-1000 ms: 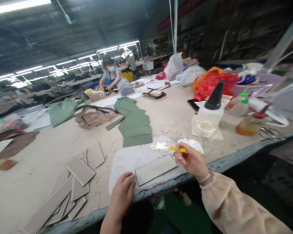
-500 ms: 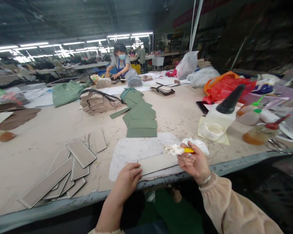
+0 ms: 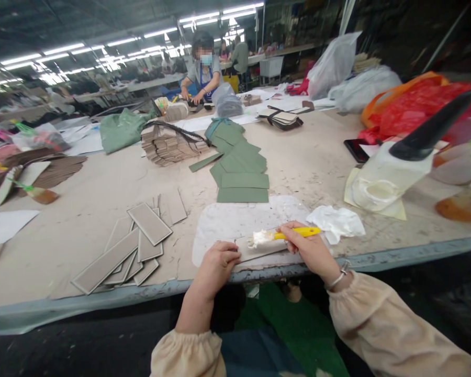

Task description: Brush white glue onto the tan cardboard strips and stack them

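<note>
My right hand (image 3: 308, 255) grips the yellow handle of a brush (image 3: 298, 232), whose bristles are thick with white paste and point left. Under the brush lies a long pale strip (image 3: 265, 252) with a dark edge, near the table's front edge. My left hand (image 3: 220, 262) is closed on the strip's left end, fingertips bunched together. A white sheet (image 3: 214, 222) is spread beneath the strip. Beside my right hand sits a crumpled white tissue (image 3: 337, 222). Green flat pieces (image 3: 241, 180) overlap in a row just beyond the sheet.
Grey-beige panels with pale borders (image 3: 110, 259) are piled at left. A white bottle with a black nozzle (image 3: 396, 167) leans at right, near a phone (image 3: 356, 151) and red bag (image 3: 419, 112). Stacked brown pieces (image 3: 172, 145) stand farther back. Across the table, a person (image 3: 204, 73) works.
My right hand has turned, bringing the brush down and left over the strip, with its handle now showing above the hand. My left hand stays at the strip's end. The camera view has shifted.
</note>
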Demonstrator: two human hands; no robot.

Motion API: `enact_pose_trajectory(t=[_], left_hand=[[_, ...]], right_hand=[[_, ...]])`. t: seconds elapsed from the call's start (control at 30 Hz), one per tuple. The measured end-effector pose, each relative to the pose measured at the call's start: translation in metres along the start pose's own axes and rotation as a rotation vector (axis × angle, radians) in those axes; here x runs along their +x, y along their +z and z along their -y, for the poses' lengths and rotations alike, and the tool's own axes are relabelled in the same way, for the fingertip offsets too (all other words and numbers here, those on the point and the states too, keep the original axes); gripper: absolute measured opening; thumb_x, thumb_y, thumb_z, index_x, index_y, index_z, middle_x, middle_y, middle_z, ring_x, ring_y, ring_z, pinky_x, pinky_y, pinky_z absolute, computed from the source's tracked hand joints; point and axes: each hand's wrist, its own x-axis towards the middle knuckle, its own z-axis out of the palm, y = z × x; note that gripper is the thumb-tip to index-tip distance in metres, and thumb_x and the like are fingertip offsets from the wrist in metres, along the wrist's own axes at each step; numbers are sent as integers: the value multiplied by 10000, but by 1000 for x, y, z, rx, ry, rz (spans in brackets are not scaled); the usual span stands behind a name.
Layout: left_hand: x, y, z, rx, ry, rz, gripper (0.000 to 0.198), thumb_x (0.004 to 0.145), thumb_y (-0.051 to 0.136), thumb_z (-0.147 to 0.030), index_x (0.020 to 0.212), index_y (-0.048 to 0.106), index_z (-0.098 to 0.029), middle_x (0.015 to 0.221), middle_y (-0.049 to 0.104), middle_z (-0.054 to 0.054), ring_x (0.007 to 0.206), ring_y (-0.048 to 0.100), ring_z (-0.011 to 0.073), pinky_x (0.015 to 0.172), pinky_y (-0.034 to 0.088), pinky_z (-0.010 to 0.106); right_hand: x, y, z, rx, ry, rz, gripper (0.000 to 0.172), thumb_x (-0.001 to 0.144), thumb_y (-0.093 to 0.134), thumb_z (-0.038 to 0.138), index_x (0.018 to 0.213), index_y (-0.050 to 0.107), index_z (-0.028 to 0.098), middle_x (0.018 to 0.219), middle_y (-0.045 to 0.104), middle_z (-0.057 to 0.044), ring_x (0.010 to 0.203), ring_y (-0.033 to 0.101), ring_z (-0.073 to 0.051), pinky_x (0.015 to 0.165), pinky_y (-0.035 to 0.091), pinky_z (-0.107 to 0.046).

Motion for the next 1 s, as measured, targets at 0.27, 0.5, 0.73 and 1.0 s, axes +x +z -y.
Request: enact_pose_trajectory(t=[0.27, 0.5, 0.73, 1.0], left_hand=[[-1, 3, 0, -8, 4, -26, 113, 765, 671, -140, 831, 731, -209, 905, 692, 41, 855, 627, 167, 782, 539, 293], [4, -2, -8, 56, -32, 56, 131, 797, 622, -144, 779, 730, -217, 902, 685, 39, 856, 615, 170, 790, 527, 306], [7, -5, -15, 114, -66, 102, 128, 804, 611, -175, 773, 726, -223, 909, 679, 32, 850, 606, 171, 792, 512, 304], [5, 0, -14, 95, -85, 83, 148, 807, 597, -178, 780, 733, -228, 952, 691, 29, 889, 635, 172, 825, 523, 294]], right_hand=[[4, 16, 0, -115, -25, 93, 308, 820, 530, 484, 813, 597, 184, 522, 483, 47, 499, 436, -95, 498, 337, -233], [6, 16, 0, -225, -22, 88, 269, 793, 550, 446, 786, 643, 194, 524, 509, 41, 508, 457, -103, 500, 343, -232], [8, -9, 12, -291, 0, 23, 242, 762, 566, 420, 737, 649, 195, 510, 503, 42, 509, 461, -111, 511, 350, -239], [18, -58, 8, -444, 4, -203, 286, 749, 557, 442, 637, 603, 183, 448, 474, 42, 465, 444, -111, 483, 320, -251]])
